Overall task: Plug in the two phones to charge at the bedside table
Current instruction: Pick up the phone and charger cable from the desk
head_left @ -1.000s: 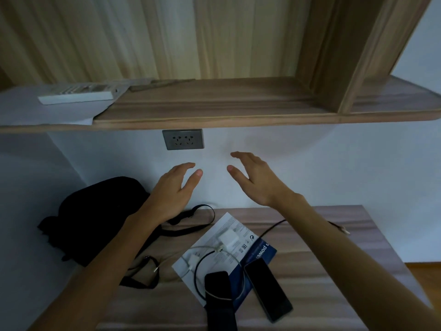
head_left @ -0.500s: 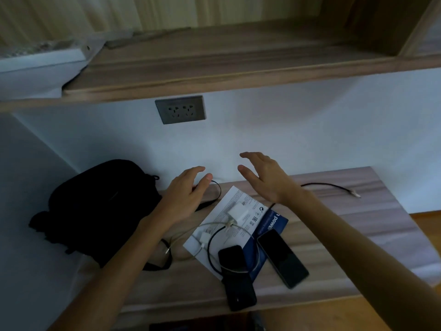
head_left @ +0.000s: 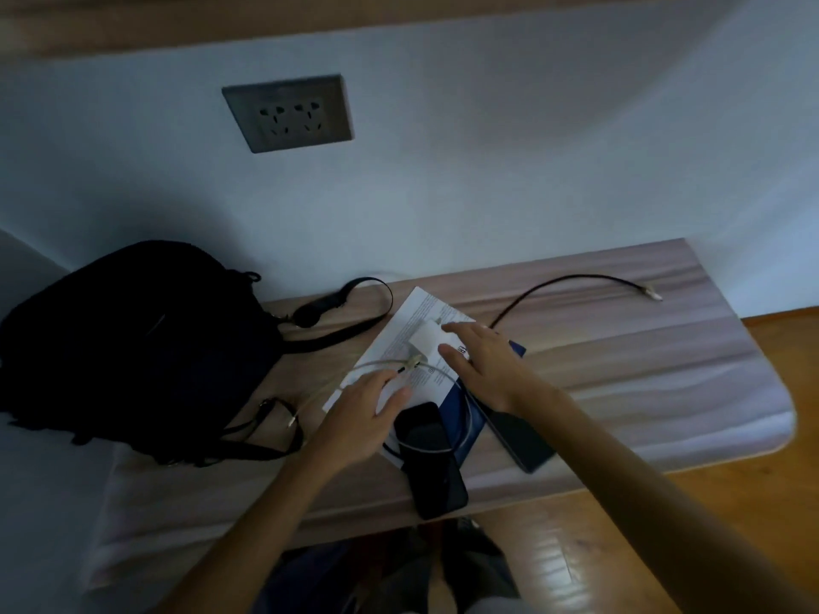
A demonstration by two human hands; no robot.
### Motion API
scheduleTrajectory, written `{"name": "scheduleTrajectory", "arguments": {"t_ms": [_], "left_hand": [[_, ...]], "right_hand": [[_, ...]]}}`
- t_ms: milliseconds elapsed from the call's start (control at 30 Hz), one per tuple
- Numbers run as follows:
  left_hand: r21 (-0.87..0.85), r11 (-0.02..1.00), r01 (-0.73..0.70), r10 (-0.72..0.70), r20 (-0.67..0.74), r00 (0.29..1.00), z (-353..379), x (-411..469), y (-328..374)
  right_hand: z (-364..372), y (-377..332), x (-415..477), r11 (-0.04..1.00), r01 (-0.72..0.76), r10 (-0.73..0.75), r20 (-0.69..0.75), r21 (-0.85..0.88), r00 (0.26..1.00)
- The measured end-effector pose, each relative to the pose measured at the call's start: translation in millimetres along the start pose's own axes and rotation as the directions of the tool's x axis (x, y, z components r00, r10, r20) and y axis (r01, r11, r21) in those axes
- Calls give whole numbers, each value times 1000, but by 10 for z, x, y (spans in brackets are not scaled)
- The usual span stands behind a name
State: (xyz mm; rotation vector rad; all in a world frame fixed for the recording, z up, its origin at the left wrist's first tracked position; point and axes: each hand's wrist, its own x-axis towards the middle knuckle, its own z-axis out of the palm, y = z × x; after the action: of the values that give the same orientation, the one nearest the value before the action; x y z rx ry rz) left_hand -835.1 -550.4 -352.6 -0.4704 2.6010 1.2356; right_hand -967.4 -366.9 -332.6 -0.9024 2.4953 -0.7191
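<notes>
Closely, right hand point(head_left: 487, 370) fingers point(head_left: 461, 332) at white charger point(head_left: 421, 338); left hand point(head_left: 359, 418) beside phone point(head_left: 432, 458)

left hand point(head_left: 359, 429) and right hand point(head_left: 485, 365) on bare forearms point(head_left: 266, 502); perhaps dark shorts point(head_left: 399, 565) below.

Both forearms reach up from the bottom of the frame toward its middle. The left hand point(head_left: 361, 416) lies palm-down, fingers loosely extended; the right hand point(head_left: 485, 363), slightly higher, spreads its fingers forward.

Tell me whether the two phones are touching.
Apart. The head view shows the blue booklet between the nearer phone and the other phone.
</notes>
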Motion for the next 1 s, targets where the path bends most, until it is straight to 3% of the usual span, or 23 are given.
{"name": "scheduleTrajectory", "arguments": {"t_ms": [233, 367, 500, 633, 767, 900, 1000], "left_hand": [[-24, 994, 110, -107, 120, 987, 417, -147, -213], [-64, 979, 192, -177, 191, 966, 664, -309, -275], [-128, 954, 270, -241, 206, 949, 867, -405, -276], [-160, 944, 290, -259, 188, 947, 946, -402, -250], [-214, 913, 346, -314, 168, 934, 908, -352, -265], [-264, 889, 376, -339, 176, 924, 880, -356, -296], [-293, 884, 365, -326, 174, 929, 856, -385, -326]], "right_hand": [[530, 103, -312, 997, -53, 47, 95, 55, 994], [836, 180, -517, 977, -205, 195, 147, 56, 970], [1062, 234, -688, 917, -399, 391, 209, 0, 897], [1240, 188, -769, 874, -475, 422, 325, 101, 846], [1341, 146, -779, 846, -506, 457, 259, 169, 851], [1312, 166, -774, 744, -580, 538, 216, 333, 815], [1268, 136, -791, 733, -554, 506, 227, 395, 832]]}}
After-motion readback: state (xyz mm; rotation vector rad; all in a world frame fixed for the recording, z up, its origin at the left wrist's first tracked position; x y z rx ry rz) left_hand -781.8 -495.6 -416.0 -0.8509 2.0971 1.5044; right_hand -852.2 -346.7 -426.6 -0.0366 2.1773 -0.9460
